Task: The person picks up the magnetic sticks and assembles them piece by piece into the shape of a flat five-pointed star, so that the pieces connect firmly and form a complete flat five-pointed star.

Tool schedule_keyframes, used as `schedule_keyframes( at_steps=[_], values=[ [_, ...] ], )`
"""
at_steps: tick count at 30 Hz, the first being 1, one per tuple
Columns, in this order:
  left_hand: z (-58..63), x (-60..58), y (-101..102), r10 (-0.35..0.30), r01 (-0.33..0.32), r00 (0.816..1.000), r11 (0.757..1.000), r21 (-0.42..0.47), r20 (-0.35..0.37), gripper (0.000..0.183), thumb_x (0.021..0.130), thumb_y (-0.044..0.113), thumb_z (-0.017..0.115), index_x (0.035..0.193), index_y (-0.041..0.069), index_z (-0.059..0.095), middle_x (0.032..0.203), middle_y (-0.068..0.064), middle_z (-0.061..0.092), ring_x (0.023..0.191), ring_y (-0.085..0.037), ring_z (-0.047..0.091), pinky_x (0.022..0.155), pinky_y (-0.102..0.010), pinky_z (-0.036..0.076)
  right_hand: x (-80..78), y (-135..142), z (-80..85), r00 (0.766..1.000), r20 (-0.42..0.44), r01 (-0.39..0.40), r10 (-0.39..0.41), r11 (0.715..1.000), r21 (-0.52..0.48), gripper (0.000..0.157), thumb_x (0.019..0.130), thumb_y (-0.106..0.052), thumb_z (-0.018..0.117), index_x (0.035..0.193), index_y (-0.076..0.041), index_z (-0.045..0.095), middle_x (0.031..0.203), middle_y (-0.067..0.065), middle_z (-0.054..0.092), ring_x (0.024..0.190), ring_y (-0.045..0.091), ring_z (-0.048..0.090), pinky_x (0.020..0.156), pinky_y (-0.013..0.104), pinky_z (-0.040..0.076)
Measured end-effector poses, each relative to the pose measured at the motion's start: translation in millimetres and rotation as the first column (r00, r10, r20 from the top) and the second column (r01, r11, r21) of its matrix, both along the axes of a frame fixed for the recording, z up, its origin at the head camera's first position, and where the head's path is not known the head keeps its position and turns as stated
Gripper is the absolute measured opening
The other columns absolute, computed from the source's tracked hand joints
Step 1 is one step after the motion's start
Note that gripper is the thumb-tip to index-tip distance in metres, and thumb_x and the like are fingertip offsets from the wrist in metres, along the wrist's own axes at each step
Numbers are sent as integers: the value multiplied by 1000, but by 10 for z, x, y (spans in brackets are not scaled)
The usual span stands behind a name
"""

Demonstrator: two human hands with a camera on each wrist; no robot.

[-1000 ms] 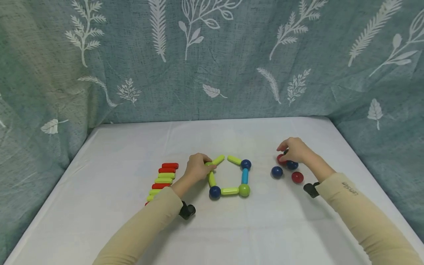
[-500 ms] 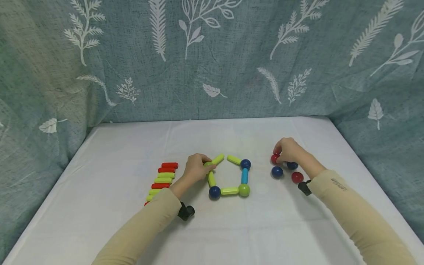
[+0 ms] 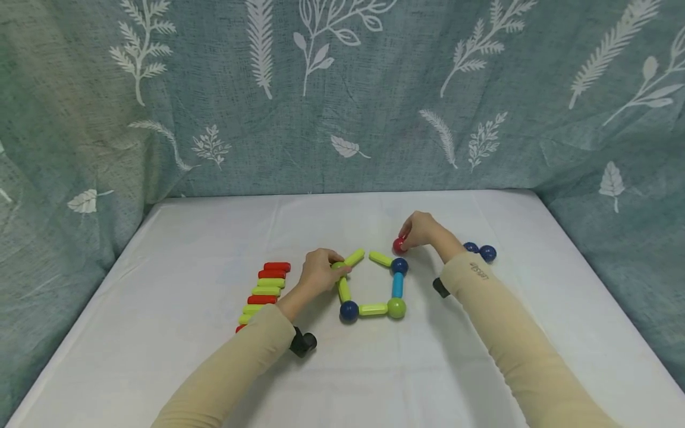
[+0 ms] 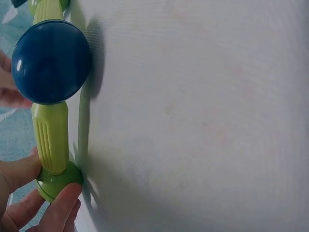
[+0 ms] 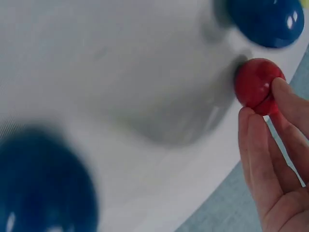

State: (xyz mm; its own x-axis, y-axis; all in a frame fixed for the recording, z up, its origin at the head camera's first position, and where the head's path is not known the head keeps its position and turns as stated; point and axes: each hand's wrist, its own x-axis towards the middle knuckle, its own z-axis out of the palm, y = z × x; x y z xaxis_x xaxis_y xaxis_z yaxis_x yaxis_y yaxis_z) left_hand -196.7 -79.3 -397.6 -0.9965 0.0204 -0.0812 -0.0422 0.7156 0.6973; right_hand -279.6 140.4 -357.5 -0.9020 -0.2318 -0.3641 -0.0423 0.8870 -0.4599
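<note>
An unclosed ring of rods and balls lies mid-table. It has green rods (image 3: 373, 309), a light blue rod (image 3: 398, 285), a green ball (image 3: 396, 308) at the lower right and dark blue balls (image 3: 349, 311). At its upper left, my left hand (image 3: 317, 274) pinches another green ball (image 4: 55, 186), from which a green rod (image 3: 354, 257) juts toward the gap. My right hand (image 3: 423, 230) grips a red ball (image 5: 258, 84) by thumb and fingertips, just behind the upper right dark blue ball (image 3: 399, 266). A second green rod (image 3: 380, 258) points from that ball to the gap.
A column of loose red and green rods (image 3: 267, 290) lies left of the ring, partly behind the left sleeve. Two loose dark blue balls (image 3: 487, 253) show beyond the right forearm. A patterned curtain (image 3: 342, 107) hangs along the table's back edge.
My right hand has taken the red ball from the loose group at the right and carried it left to the ring. The left hand stays on the green ball.
</note>
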Motion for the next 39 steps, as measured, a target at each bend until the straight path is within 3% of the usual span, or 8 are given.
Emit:
schedule_keyframes(
  at_steps=[11,22,28,33,39],
  values=[
    [8,22,-4,-1,1,1000,1000,1,-2,28,80,18,72,101,0,68,96,-10,64,78,-17,53,63,-24,47,26,-416,-86,997,8,75,-75,985,-153,30,81,-8,68,108,2,64,106,18,62,88,21,59,74,24,50],
    [-10,36,-20,-7,7,999,1000,-5,-47,27,79,17,73,99,0,69,94,-10,66,77,-17,54,65,-25,47,55,-516,-133,999,32,49,-43,970,-237,30,82,-7,67,111,2,62,107,17,62,86,22,62,74,25,51],
    [-19,36,-22,-6,6,998,1000,6,-69,28,79,17,73,100,-1,68,94,-10,67,76,-17,54,63,-24,47,74,-432,-126,1000,19,-17,19,992,-126,38,78,-14,72,112,0,61,103,14,63,80,18,60,69,23,50],
    [-21,52,-21,-6,7,998,1000,17,-68,27,79,16,72,100,-1,68,94,-10,66,74,-16,53,59,-23,47,132,-325,-131,995,44,-95,94,995,9,32,75,-23,74,99,-4,66,90,7,61,71,14,52,62,22,44],
    [-44,40,-23,-6,7,998,1000,11,-69,27,79,16,72,100,-1,68,94,-10,66,74,-16,53,60,-23,47,207,-256,-166,989,14,-148,148,989,-19,24,77,-19,72,93,-2,66,85,6,62,70,14,51,63,24,43]
  ],
)
